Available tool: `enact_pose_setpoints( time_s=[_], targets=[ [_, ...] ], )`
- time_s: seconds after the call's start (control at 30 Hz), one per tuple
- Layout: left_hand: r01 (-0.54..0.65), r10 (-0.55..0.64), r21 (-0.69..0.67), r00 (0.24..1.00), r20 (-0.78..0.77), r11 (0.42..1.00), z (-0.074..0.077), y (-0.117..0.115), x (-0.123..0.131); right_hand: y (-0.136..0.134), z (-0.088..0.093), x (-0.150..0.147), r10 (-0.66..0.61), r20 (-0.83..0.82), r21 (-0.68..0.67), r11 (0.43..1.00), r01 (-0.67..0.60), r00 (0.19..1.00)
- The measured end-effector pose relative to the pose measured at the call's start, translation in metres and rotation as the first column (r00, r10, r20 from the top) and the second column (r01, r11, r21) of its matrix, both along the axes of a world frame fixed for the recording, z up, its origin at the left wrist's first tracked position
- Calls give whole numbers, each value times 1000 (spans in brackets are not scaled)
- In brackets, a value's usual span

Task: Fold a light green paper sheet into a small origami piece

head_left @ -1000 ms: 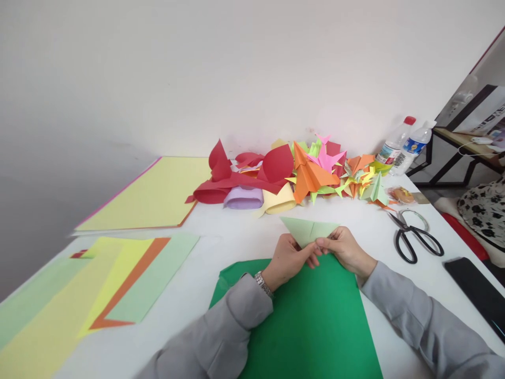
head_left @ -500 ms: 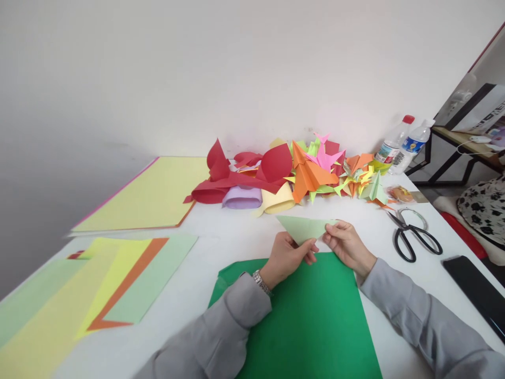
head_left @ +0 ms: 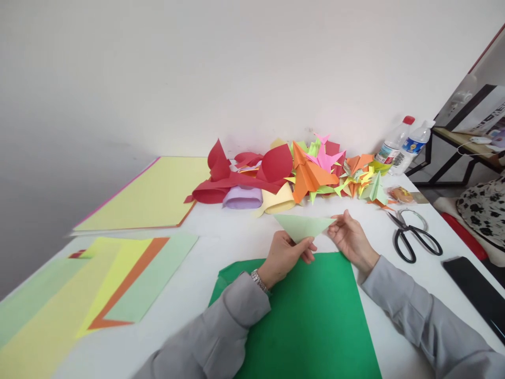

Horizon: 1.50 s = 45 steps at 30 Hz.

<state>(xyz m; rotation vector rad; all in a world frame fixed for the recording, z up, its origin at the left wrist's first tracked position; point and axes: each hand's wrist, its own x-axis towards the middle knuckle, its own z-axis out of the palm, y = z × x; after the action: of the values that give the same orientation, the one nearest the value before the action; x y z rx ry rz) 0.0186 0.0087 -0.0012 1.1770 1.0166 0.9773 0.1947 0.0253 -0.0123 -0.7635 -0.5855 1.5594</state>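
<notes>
A pale green folded paper triangle [head_left: 302, 226] is pinched along its lower edge by my left hand [head_left: 284, 255], thumb in front. Its long edge faces up and its point is down behind the thumb. My right hand [head_left: 351, 238] is beside the triangle's right tip, thumb and fingers apart; its fingertips are at the tip, perhaps touching from behind. Below both hands lies a large green sheet [head_left: 311, 316] on the white table.
Folded paper planes [head_left: 310, 173] and red paper shapes [head_left: 236, 184] pile up by the wall. Coloured sheets [head_left: 130, 284] and a yellow stack [head_left: 145, 195] lie left. Scissors [head_left: 410, 231], a black phone [head_left: 473, 289] and two bottles [head_left: 410, 147] are on the right.
My right thumb and fingers have opened off the triangle's right corner, and the hand has shifted slightly right. My left hand keeps its pinch; the triangle now shows more of its face.
</notes>
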Motion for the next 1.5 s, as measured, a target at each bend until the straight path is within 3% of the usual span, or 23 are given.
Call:
enact_pose_setpoints(
  time_s=[0.1, 0.2, 0.4, 0.47, 0.6, 0.7, 0.97, 1.1, 1.17, 1.5],
  targets=[
    [-7, 8, -24, 1000, 30, 1000, 0, 0, 0, -2, -1, -2, 29, 33, 27, 999, -30, 999],
    [3, -1, -40, 999, 51, 999, 1, 0, 0, -7, -2, -5, 83, 169, 60, 994, -94, 982],
    [81, -79, -25, 994, 76, 996, 5, -1, 3, -14, -6, -10, 146, 538, 59, 976, -209, 830],
    [83, -80, -22, 992, 96, 996, 5, -1, 3, -15, -5, -11, 114, 506, 52, 985, -163, 855],
    [53, -49, -22, 990, 133, 998, 1, 1, 2, -14, -2, -14, 32, 282, 24, 999, -41, 959],
    [54, -50, -26, 990, 128, 998, 0, 1, 2, -13, 1, -15, 4, 234, 17, 1000, -8, 972],
    [94, -90, -25, 987, 133, 995, -2, 2, 2, -13, -2, -16, 32, 327, 60, 997, -55, 945],
    [123, -117, -35, 982, 149, 992, -5, 2, 4, -12, -7, -11, 118, 505, 57, 984, -170, 855],
    [133, -126, -32, 980, 155, 991, -6, 3, 4, -12, -7, -9, 123, 549, 33, 985, -168, 827],
    [202, -183, -68, 960, 210, 977, -3, 1, 4, -14, 0, -15, 259, 186, -103, 965, -243, 948]
  ],
)
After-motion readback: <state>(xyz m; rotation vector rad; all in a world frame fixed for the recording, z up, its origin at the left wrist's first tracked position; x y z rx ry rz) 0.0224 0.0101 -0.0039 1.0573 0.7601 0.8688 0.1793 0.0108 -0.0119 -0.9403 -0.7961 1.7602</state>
